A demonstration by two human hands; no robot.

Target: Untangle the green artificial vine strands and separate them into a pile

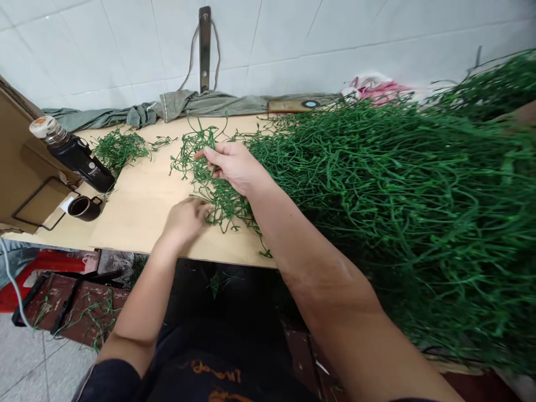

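Note:
My right hand (228,164) is closed in a pinch on a few thin green branching stems (203,137), held just above the board. The stems fan out past the thumb and fingertips. Lower and to the left, my left hand (186,218) rests low over the board, fingers loosely bent and a little apart. Its fingertips touch the edge of a loose clump of green stems (228,204); whether any stem lies between them is hard to see. To the right spreads a large heap of the same green stems (377,167), partly covered by my right forearm.
A small green pile (119,148) lies at the back left, by a black thermos (81,162) and a dark cup (85,207). Cardboard (29,167) stands far left. Rolled grey cloth (209,104) runs along the tiled wall. Part of another person's arm (525,114) shows at far right.

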